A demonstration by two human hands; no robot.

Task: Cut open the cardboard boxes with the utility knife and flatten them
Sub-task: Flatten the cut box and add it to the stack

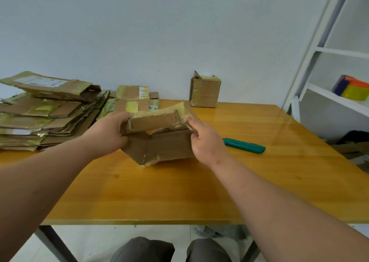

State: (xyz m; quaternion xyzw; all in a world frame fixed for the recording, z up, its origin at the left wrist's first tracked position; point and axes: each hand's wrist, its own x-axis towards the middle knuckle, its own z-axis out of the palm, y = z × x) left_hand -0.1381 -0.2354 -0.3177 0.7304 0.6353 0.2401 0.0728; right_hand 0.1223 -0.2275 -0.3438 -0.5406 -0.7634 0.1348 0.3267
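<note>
I recorded a glossy orange-yellow table (179, 192), a teal utility knife (244, 145), and brown cardboard boxes (159, 142) patched with yellowish tape. The wall (159, 32) was pale grey-white, the shelf frame (319, 48) white, bearing a purple, orange and yellow container (352, 87).

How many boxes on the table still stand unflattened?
2. One box sits mid-table, gripped by the left hand and right hand. A taped box stands at the far edge by the wall. The flattened stack at left may hide others.
</note>
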